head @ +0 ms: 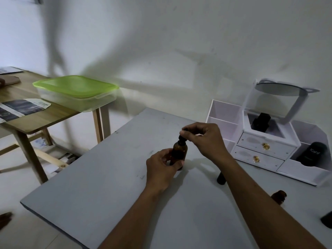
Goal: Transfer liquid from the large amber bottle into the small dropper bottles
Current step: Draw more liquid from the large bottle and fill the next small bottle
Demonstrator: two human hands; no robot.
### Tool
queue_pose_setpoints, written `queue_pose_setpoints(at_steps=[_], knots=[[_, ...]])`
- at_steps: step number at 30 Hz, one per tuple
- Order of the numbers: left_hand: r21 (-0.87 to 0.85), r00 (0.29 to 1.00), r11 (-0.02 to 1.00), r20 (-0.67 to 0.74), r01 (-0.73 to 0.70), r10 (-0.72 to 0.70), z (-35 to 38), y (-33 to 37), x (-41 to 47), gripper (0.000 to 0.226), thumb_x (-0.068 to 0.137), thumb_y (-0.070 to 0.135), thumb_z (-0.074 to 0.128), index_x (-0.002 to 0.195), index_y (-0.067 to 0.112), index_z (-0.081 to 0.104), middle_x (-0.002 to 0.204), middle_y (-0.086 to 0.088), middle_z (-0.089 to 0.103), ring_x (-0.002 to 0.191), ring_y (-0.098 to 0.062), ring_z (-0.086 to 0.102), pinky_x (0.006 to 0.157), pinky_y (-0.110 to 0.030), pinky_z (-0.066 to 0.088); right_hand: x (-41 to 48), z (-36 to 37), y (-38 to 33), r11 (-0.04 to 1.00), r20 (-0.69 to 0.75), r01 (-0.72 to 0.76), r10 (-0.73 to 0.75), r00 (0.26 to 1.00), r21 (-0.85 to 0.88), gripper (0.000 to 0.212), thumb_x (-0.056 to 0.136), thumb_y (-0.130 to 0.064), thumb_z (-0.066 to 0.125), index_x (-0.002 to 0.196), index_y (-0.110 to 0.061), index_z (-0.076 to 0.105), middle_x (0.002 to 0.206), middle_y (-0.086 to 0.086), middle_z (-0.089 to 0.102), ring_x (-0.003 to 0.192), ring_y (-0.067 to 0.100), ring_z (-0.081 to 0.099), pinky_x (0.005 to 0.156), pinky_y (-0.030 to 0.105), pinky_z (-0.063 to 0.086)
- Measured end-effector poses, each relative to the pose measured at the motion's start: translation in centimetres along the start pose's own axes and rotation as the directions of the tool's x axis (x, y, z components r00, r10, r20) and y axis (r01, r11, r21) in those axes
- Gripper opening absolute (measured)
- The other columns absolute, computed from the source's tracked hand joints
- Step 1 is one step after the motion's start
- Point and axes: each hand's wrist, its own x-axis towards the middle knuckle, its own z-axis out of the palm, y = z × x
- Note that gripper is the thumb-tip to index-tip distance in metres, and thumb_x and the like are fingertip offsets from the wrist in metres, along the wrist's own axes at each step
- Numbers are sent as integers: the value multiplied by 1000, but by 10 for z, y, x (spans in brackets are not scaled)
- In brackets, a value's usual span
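An amber bottle (179, 151) stands upright on the grey table (111, 191), near its middle. My left hand (161, 169) wraps around its lower body. My right hand (206, 139) pinches the black dropper cap (182, 138) on its neck from above. Another small amber bottle (279, 195) lies partly hidden behind my right forearm. A dark small bottle or cap (221, 178) stands just left of that forearm. A black object (327, 221) sits at the right edge, cut off.
A white drawer organiser (265, 150) with an open lid stands at the back right, holding a black bottle (259, 121) and a black tube (312, 153). A wooden side table (45, 115) at left carries a green-lidded plastic box (77, 90) and leaflets.
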Motion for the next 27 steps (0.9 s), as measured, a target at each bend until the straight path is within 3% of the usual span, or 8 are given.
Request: queue_pose_setpoints(at_steps=[6, 8, 16, 23, 27], knots=[[4, 1000, 1000, 1, 3, -3, 0, -2, 1, 52, 69, 24, 85, 117, 21, 68, 110, 6, 71, 94, -6, 65, 85, -16, 48, -2, 6, 5, 1000, -9, -4, 4, 1000, -17, 2, 83, -21, 81, 84, -21, 80, 78, -11, 75, 77, 1, 71, 69, 6, 49], [8, 1000, 1000, 2, 1, -1, 0, -2, 1, 52, 69, 25, 85, 117, 21, 68, 110, 7, 71, 91, -3, 64, 82, -12, 46, -1, 7, 5, 1000, -8, -4, 4, 1000, -19, 1, 83, -19, 80, 83, -20, 79, 76, -11, 74, 77, 1, 70, 67, 4, 47], [9, 1000, 1000, -5, 4, -4, -1, 0, 0, 51, 68, 23, 86, 117, 20, 69, 109, 6, 71, 86, -1, 63, 73, -4, 45, 1, 8, 3, 998, -13, 26, -26, 1000, -50, 2, 83, -13, 79, 82, -15, 80, 72, -8, 73, 69, -1, 68, 65, 6, 47], [30, 1000, 1000, 3, 1, -1, -1, 2, -1, 50, 70, 22, 84, 118, 19, 68, 112, 3, 70, 88, -4, 62, 88, -18, 46, 0, 3, -6, 1000, -25, 26, -27, 999, -11, 4, 84, -19, 79, 85, -16, 80, 78, -6, 78, 76, 4, 73, 69, 8, 49], [51, 1000, 999, 9, 6, -6, -2, 0, -2, 52, 71, 22, 83, 119, 19, 66, 113, 4, 70, 90, -3, 61, 83, -11, 43, 6, -12, -25, 996, -91, 83, -79, 993, 39, 8, 85, -21, 79, 89, -14, 79, 77, -5, 78, 76, 6, 75, 70, 15, 54]])
